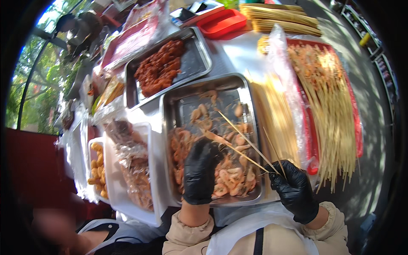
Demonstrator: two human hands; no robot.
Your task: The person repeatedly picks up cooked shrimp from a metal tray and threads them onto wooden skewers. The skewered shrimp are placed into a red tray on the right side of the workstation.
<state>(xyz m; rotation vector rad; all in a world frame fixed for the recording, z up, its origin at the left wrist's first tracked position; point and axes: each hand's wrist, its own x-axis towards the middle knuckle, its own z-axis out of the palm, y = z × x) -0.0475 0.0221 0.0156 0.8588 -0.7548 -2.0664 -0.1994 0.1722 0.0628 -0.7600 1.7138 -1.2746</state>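
Note:
Both of my hands wear black gloves. My right hand (291,188) grips several thin bamboo skewers (244,137) that fan out to the upper left. One skewer carries a shrimp (215,137) near its tip, and the fingers of my left hand (201,169) are at that shrimp; whether they pinch it is hidden behind the glove. Below lies a steel tray (251,105) with loose cooked-looking shrimp (231,178), piled mostly at its near end. Loose bare skewers (275,118) lie right of the tray. Farther right, a red tray (353,111) holds many skewers with shrimp at their far ends (315,63).
Behind stands a steel tray (207,52) of red marinated meat (161,68), with an empty red tray (221,24) and skewer bundles (280,19) beyond. At left, a white bin (153,191) holds bagged meat (137,178). Another person (92,236) is close at the lower left.

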